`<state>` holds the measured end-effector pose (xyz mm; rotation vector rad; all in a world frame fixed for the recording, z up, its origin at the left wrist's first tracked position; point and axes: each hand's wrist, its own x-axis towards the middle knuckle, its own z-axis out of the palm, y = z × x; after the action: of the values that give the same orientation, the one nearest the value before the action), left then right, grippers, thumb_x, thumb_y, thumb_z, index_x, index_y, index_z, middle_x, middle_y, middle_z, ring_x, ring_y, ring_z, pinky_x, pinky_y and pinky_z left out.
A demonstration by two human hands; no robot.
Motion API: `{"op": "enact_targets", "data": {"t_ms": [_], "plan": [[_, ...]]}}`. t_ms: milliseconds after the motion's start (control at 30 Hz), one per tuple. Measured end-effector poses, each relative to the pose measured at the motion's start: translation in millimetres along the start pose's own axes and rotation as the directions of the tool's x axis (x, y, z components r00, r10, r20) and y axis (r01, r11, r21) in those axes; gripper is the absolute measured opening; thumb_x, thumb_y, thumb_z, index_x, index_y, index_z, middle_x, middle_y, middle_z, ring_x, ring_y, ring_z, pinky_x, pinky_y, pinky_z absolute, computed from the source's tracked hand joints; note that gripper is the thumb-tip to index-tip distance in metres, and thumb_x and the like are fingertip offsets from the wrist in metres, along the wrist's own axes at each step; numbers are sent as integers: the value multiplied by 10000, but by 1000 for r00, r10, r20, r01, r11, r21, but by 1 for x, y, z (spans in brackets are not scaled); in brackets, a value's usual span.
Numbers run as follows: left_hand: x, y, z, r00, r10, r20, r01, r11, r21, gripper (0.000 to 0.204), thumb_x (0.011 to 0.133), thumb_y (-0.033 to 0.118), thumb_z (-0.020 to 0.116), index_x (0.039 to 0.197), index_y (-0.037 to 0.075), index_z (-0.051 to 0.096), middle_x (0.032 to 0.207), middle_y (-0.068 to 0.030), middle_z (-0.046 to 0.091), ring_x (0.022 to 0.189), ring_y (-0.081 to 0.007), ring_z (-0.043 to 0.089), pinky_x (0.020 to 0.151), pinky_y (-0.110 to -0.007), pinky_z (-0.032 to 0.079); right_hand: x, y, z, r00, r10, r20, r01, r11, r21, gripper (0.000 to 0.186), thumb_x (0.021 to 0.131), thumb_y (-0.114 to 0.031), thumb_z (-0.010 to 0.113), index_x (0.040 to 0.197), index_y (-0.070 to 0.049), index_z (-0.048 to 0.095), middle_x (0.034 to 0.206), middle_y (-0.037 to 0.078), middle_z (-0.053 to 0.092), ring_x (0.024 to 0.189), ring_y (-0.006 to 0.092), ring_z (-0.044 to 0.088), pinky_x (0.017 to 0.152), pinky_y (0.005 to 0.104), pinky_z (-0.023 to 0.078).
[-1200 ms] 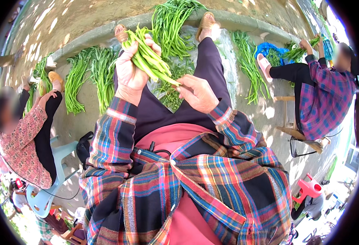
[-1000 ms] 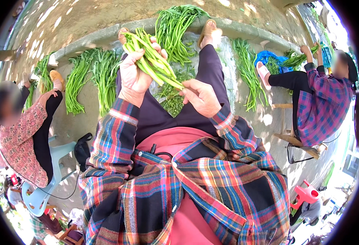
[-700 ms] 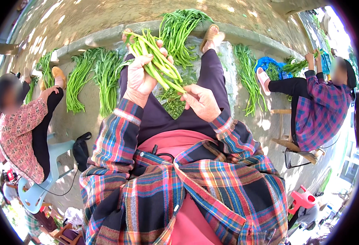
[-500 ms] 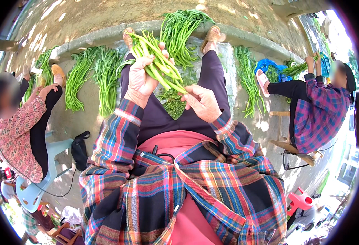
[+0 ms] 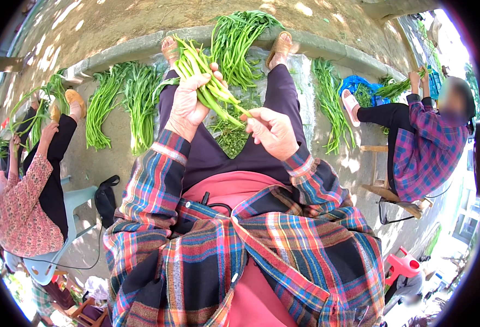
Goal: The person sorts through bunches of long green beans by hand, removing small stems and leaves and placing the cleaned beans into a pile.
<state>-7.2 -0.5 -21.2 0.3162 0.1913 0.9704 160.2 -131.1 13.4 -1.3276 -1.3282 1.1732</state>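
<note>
A: What is being held in the left hand [image 5: 188, 106]?

B: A bunch of green stems [image 5: 210, 90] is gripped there, the fingers curled around its middle and the thumb laid across it. The bunch is raised in front of the body, tilted down toward the right.

A: And how is the right hand [image 5: 273, 132] placed?

B: It is held narrow, thumb and forefinger brought together at the lower end of a single stem [image 5: 243, 110] reaching out of the bunch.

A: What is seen on the ground?

B: A heap of loose greens [image 5: 232, 140] is gathered between the knees. Beyond it, a large leafy bundle [image 5: 236, 53] is laid out between the sandalled feet. More long-stemmed greens [image 5: 106, 106] are spread to the left, and another row [image 5: 330, 103] to the right, near a blue plastic bag [image 5: 349, 83].

A: Are others pictured?

B: A co-worker in a patterned pink top [image 5: 27, 210] is seated at left, greens in hand; one in a checked shirt [image 5: 431, 147] is seated at right.
</note>
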Motion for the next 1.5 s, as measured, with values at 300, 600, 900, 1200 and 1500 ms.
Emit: {"op": "enact_targets", "data": {"t_ms": [300,600,900,1200,1500], "plan": [[-8,11,11,996,-51,75,50,999,16,640,759,-57,479,1332,189,336,1105,-125,531,1004,-262,564,945,-517,432,3,1,-14,994,74,-79,-65,992,112,161,909,-113,524,995,-12,614,709,-21,571,557,16,467,499,158,391],[-8,9,1,1000,-23,-9,24,990,138,683,729,-122,482,1331,153,314,1108,-146,534,966,-267,573,836,-459,510,0,2,-10,999,-1,-37,1,1000,10,184,912,-129,527,1021,-3,606,714,-24,565,564,16,464,499,157,386],[-12,11,14,994,-40,105,32,996,78,711,732,-111,489,1353,171,288,1134,-163,528,934,-243,572,800,-442,520,-4,-10,-13,997,68,-29,-67,996,51,191,917,-143,521,1018,-8,610,705,-28,560,561,15,466,493,154,387],[-14,9,13,996,-51,79,32,973,230,671,783,-72,518,1366,187,308,1081,-109,531,943,-220,563,845,-422,491,-5,-17,-14,999,39,-31,-39,999,20,186,917,-140,524,1011,-3,609,700,-27,562,564,14,464,489,153,377],[-10,9,14,996,28,88,-25,999,-35,529,848,26,563,1325,163,379,1069,-110,526,840,-144,560,875,-358,462,-3,-19,-9,998,59,6,-60,995,77,174,910,-129,536,998,1,612,701,-31,555,571,11,456,496,155,369]]}}
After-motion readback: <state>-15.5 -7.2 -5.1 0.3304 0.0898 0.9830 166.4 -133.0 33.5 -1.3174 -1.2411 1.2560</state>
